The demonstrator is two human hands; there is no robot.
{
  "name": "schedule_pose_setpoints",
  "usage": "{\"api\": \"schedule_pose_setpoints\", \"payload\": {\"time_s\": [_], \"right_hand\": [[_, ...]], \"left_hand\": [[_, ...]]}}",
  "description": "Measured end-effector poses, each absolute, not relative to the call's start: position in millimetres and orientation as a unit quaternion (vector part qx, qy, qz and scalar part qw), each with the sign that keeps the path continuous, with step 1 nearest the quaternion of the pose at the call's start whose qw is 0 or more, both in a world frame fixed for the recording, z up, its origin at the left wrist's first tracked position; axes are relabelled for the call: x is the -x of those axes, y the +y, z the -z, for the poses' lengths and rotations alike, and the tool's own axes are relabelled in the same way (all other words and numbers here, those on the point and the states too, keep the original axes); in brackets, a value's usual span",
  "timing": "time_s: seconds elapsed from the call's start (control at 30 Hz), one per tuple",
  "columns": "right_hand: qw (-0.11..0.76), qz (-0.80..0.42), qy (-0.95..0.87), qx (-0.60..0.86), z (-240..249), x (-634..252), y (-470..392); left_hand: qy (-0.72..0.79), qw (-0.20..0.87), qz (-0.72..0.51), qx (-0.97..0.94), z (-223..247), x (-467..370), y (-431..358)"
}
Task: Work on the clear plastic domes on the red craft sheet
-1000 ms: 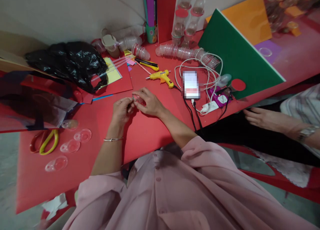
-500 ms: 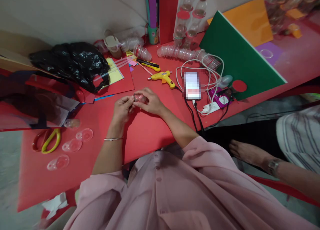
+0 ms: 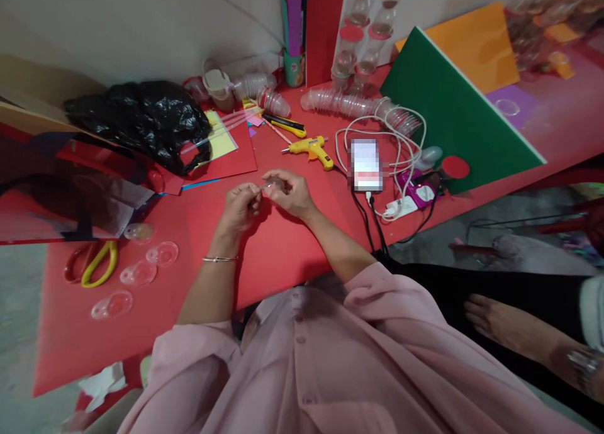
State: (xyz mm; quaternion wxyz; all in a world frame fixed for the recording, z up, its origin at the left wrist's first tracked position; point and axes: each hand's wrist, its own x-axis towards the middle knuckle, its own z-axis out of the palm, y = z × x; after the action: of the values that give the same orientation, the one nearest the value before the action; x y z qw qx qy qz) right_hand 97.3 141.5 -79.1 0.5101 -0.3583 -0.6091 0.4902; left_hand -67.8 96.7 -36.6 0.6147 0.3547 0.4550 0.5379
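Observation:
Over the red table, my right hand has its fingers and thumb closed around a small clear rounded plastic cup. Beside it, my left hand is curled with thumb and forefinger pinched close to the cup's left edge. Whatever sits in that pinch is too small to make out. Beyond my hands lies a yellow glue gun, its nozzle pointing left. Several clear plastic pieces with round domes are spread at the left, near yellow-handled scissors.
A black plastic bag and a box cutter lie at the back. Stacked clear cups lie behind a phone with looped cables and a power strip. A green board leans at right. Another person's hand rests lower right.
My left hand has drawn slightly away from the cup, which stays in my right hand. The view has shifted a little. The other person's arm has moved right and down.

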Motion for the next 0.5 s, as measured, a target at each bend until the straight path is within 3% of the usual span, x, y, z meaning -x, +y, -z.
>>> {"api": "schedule_pose_setpoints", "payload": {"time_s": [0.17, 0.5], "right_hand": [[0.574, -0.616, -0.423, 0.335, 75.6, -109.3, 159.4], [0.533, -0.699, -0.389, 0.277, 89.9, -96.9, 163.4]], "left_hand": [[0.375, 0.643, -0.584, -0.323, 29.7, 82.3, 96.2], [0.450, 0.656, -0.530, -0.292, 42.0, 70.5, 103.4]]}}
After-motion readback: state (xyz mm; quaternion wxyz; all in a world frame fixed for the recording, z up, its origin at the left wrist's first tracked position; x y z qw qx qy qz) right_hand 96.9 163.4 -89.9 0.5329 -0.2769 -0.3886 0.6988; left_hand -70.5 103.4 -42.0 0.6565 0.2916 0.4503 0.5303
